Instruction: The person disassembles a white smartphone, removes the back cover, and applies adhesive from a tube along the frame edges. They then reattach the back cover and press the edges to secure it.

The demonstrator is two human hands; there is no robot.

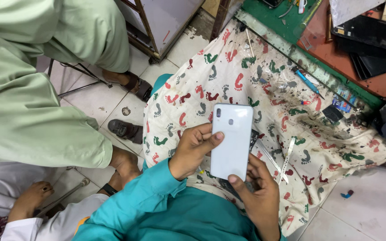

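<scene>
A white smartphone [232, 140] is held back side up over my lap, its camera lenses near the top left corner. My left hand [194, 149] grips its left edge, thumb lying on the back cover. My right hand [258, 196] supports the lower right corner from beneath, with a fingertip on the bottom edge. Under the phone lies a stained cream cloth [264, 85] printed with red, green and grey footprints, spread over my knees. I wear teal sleeves.
Tweezers [287, 158] and a blue screwdriver [307, 82] lie on the cloth. A green and brown workbench [336, 53] with dark phone screens stands at the upper right. A person in pale green [27, 89] sits at the left, sandalled feet on the tiled floor.
</scene>
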